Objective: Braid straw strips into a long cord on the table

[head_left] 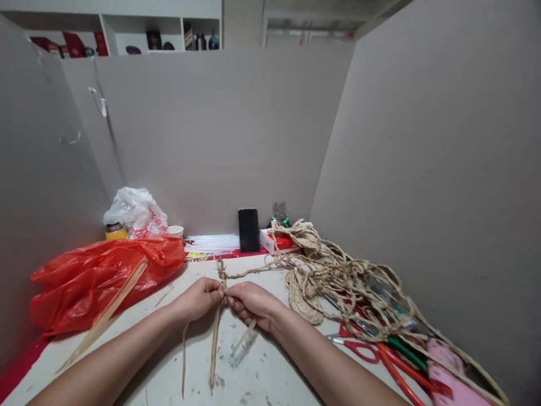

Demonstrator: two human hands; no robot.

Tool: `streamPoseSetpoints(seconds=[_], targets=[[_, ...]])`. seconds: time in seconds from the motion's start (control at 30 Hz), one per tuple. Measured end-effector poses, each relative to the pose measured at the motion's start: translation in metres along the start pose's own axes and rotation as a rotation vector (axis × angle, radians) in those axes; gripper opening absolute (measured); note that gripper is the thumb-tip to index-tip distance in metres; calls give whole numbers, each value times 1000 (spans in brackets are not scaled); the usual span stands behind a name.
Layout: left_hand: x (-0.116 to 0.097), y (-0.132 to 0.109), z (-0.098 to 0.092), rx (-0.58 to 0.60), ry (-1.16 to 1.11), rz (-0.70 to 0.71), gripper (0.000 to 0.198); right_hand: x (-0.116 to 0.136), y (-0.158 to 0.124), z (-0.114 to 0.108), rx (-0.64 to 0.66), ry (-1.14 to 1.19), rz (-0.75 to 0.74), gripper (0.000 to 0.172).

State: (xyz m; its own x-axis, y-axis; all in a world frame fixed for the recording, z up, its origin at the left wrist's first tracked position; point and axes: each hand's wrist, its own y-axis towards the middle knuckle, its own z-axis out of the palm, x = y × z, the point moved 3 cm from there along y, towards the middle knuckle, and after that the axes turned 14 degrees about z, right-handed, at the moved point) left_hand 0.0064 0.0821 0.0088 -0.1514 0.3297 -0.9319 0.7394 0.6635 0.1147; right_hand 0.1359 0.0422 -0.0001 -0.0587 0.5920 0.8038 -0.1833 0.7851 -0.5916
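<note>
My left hand (198, 299) and my right hand (253, 304) meet over the middle of the white table (262, 378), fingers pinched together on a braided straw cord (222, 276). The braid rises a little above my fingertips and runs off right toward a tangled heap of the same cord (338, 276). Loose flat straw strips (214, 349) hang down from my hands onto the table. A small clear tube (244, 347) lies just below my right hand.
A red plastic bag (93, 276) with a long flat strip (105, 313) sits at left; behind it are a white bag (137, 211), a yellow jar (115, 230) and a cup (175, 230). A black phone (248, 229) leans on the grey partition. Red scissors (363, 347) lie at right.
</note>
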Motion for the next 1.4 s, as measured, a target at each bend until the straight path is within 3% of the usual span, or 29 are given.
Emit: streamPoseSetpoints(seconds=[0.1, 0.23, 0.33, 0.53, 0.63, 0.7, 0.73, 0.83, 0.87, 0.9, 1.0, 1.07, 1.17, 1.3, 1.4], targets=[[-11, -2, 3, 35, 59, -38, 21, -1, 2, 3, -69, 63, -33, 21], [-15, -8, 12, 68, -82, -190, 22, -3, 0, 6, -134, 100, -82, 23], [-9, -11, 21, 29, -178, -191, 25, -4, -4, 9, -94, 132, -84, 27], [-7, -17, 42, -104, -157, -168, 29, -4, -5, 11, -16, 195, -65, 22], [-16, -17, 37, -30, -190, -214, 31, -4, -4, 9, 23, 213, -58, 18], [-19, -13, 23, 31, -150, -257, 32, -3, -4, 6, 72, 218, -45, 16], [-19, -11, 14, 15, -96, -255, 31, -3, -3, 4, 100, 217, -38, 15], [-16, -1, -13, -324, -2, -80, 26, -2, -2, 0, 177, 202, -22, 11], [-12, 0, -14, -378, -52, -52, 25, -2, -1, -1, 196, 193, -20, 11], [-8, 0, -11, -374, -135, -60, 24, -2, 0, -2, 212, 182, -21, 11], [-1, -3, 10, -200, -368, -185, 23, -2, 1, -3, 242, 127, -26, 12], [-1, -7, 18, -141, -403, -237, 22, -1, 0, -5, 241, 72, -31, 13], [-3, -8, 15, -147, -266, -199, 18, 0, -3, -8, 196, -33, -50, 13], [-4, -2, 9, -82, -76, 4, 18, 0, -3, -13, 29, -218, -125, 17], [-1, -2, 10, -64, -75, -77, 17, 0, -2, -13, -122, -362, -212, 18]])
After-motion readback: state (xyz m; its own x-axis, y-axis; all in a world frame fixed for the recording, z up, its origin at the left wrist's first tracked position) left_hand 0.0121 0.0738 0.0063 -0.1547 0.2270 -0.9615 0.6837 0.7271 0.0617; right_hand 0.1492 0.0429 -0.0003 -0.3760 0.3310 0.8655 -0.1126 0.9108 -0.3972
